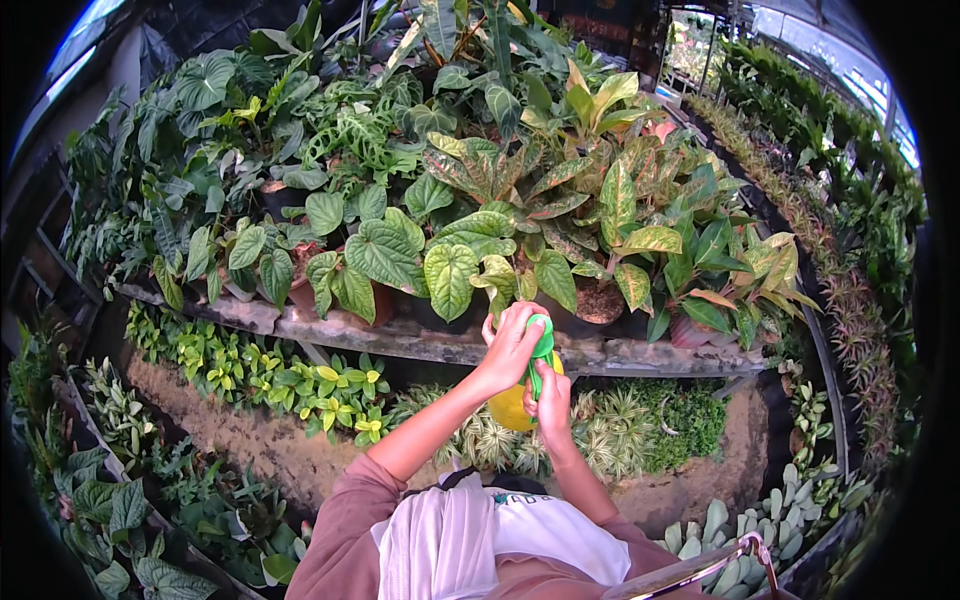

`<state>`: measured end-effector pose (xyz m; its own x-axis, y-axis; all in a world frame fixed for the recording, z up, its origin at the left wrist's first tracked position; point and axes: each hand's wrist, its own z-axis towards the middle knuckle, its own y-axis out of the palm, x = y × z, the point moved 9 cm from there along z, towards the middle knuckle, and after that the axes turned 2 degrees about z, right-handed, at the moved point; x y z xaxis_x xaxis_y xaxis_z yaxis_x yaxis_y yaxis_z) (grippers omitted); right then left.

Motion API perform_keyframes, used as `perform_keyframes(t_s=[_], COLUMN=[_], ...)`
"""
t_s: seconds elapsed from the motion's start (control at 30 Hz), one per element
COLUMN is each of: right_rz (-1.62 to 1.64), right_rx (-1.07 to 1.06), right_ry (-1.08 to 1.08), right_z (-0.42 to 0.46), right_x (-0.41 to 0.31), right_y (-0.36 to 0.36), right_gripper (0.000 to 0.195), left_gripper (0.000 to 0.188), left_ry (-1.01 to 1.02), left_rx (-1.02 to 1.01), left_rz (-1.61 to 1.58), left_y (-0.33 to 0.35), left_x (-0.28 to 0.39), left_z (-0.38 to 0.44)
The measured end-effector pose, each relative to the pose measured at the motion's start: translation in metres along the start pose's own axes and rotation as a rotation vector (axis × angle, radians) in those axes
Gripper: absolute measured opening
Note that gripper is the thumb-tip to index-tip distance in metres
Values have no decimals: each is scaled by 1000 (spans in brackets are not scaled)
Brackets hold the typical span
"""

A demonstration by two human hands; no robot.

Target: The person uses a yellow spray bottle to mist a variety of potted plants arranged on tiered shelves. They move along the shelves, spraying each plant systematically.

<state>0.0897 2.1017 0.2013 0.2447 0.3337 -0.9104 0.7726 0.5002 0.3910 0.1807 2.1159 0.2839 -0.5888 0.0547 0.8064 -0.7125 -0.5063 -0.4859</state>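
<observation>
A yellow pump sprayer bottle with a green head hangs in front of my body, just before the edge of a plant bench. My left hand is wrapped over the green pump knob at its top. Lower down, my right hand grips the green handle, and part of the bottle is hidden behind both hands. Close beyond my fingers are broad, yellowish-green veined leaves of a potted plant. The sprayer's nozzle is not clearly visible.
A weathered bench edge runs across in front, crowded with potted foliage plants. Speckled aglaonema leaves spread to the right, beside a terracotta-coloured pot. Low striped plants grow beneath the bench. Glasses intrude at the lower right.
</observation>
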Motion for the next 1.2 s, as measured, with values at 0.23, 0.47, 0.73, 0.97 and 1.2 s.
perform_keyframes(t_s=[0.23, 0.47, 0.73, 0.97, 1.2], right_rz=[98, 97, 24, -18, -10], right_rx=[-51, -101, -162, -209, -250], right_ry=[-81, -258, -322, -351, -280], right_z=[-12, -9, 25, 69, 98], right_x=[-65, -109, -129, -162, -153], right_y=[43, 85, 110, 115, 120], right_gripper=[36, 36, 38, 38, 35], left_gripper=[56, 61, 41, 40, 51], left_ry=[-354, -602, -501, -461, -490], left_rx=[388, -19, 78, 98, 122], left_rz=[-344, -1042, -1152, -1175, -1218], left_y=[-37, 29, 6, -1, 1], left_x=[-136, -153, -157, -145, -164], left_z=[-75, -86, -20, 34, 44])
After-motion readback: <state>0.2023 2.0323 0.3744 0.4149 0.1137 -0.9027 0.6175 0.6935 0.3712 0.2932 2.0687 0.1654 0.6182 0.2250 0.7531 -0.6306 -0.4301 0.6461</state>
